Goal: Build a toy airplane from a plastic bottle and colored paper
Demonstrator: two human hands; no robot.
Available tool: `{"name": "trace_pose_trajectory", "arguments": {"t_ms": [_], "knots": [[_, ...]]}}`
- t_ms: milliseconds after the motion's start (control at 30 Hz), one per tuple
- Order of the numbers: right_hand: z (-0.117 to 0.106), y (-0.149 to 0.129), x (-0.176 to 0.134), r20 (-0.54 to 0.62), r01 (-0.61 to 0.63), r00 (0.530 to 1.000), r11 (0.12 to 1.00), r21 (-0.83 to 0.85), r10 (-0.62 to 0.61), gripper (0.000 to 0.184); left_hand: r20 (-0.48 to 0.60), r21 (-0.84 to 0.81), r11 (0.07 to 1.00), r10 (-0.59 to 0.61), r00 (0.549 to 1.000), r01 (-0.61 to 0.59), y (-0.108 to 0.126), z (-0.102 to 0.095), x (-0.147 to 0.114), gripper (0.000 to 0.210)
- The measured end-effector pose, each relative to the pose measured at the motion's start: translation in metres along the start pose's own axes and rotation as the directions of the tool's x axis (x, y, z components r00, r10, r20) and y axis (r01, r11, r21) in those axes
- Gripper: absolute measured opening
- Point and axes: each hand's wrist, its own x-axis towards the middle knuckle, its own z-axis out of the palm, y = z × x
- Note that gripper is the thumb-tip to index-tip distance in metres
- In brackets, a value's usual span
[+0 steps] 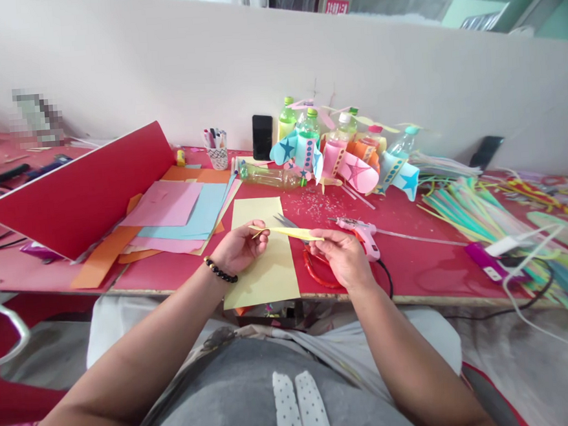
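Note:
A narrow yellow paper strip (pixel 292 232) is stretched between my two hands, above the table's front part. My left hand (pixel 241 247), with a dark bead bracelet on its wrist, pinches the strip's left end. The right end is pinched by my right hand (pixel 344 254). Beneath them lies a pale yellow paper sheet (pixel 264 276), reaching over the table edge. Red-handled scissors (pixel 312 272) rest partly under my right hand, blades pointing away to the left. Just beyond that hand is a pink glue gun (pixel 363 230) on its side.
Coloured paper sheets (pixel 161 205) lie left, beside a standing red panel (pixel 97 187). Decorated bottles (pixel 347 143) stand at the back, near a lying bottle (pixel 269 175), a pen cup (pixel 218 156) and a phone (pixel 262 136). Pipe cleaners (pixel 468 206) and a purple power strip (pixel 492 266) are right.

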Motion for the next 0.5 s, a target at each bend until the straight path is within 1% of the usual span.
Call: {"name": "trace_pose_trajectory", "arguments": {"t_ms": [67, 133, 167, 200, 267, 367, 433, 500], "knots": [[-0.0001, 0.0013, 0.0003, -0.034, 0.079, 0.996, 0.988, -0.130, -0.084, 0.021, 0.003, -0.026, 1.000, -0.016, 1.000, 0.016, 0.0004, -0.0001, -0.0001, 0.016], [-0.0005, 0.0019, 0.0005, -0.044, 0.187, 0.977, 0.942, -0.280, -0.207, 0.017, 0.004, -0.051, 0.998, -0.026, 1.000, 0.026, 0.0010, -0.0007, 0.0000, 0.017], [-0.0010, 0.0022, 0.0007, -0.042, 0.226, 0.966, 0.913, -0.339, -0.254, 0.016, 0.009, -0.062, 0.998, -0.029, 1.000, 0.030, 0.0014, -0.0011, 0.0001, 0.017], [-0.0016, 0.0027, 0.0010, -0.045, 0.239, 0.960, 0.894, -0.378, -0.275, 0.015, 0.018, -0.073, 0.997, -0.034, 0.999, 0.035, 0.0019, -0.0015, 0.0001, 0.018], [-0.0030, 0.0041, 0.0018, -0.083, 0.194, 0.966, 0.898, -0.395, -0.245, 0.016, 0.047, -0.093, 0.995, -0.032, 0.998, 0.036, 0.0034, -0.0024, -0.0004, 0.019], [-0.0045, 0.0070, 0.0036, -0.168, 0.103, 0.972, 0.944, -0.313, -0.162, 0.020, 0.087, -0.114, 0.993, 0.014, 0.996, -0.004, 0.0049, -0.0035, -0.0024, 0.013], [-0.0045, 0.0083, 0.0045, -0.205, 0.090, 0.968, 0.962, -0.256, -0.145, 0.020, 0.112, -0.100, 0.994, 0.066, 0.991, -0.054, 0.0035, -0.0035, -0.0038, 0.006], [-0.0039, 0.0084, 0.0045, -0.230, 0.092, 0.962, 0.968, -0.233, -0.147, 0.020, 0.146, -0.028, 0.995, 0.100, 0.984, -0.096, -0.0013, -0.0019, -0.0046, 0.004]]}}
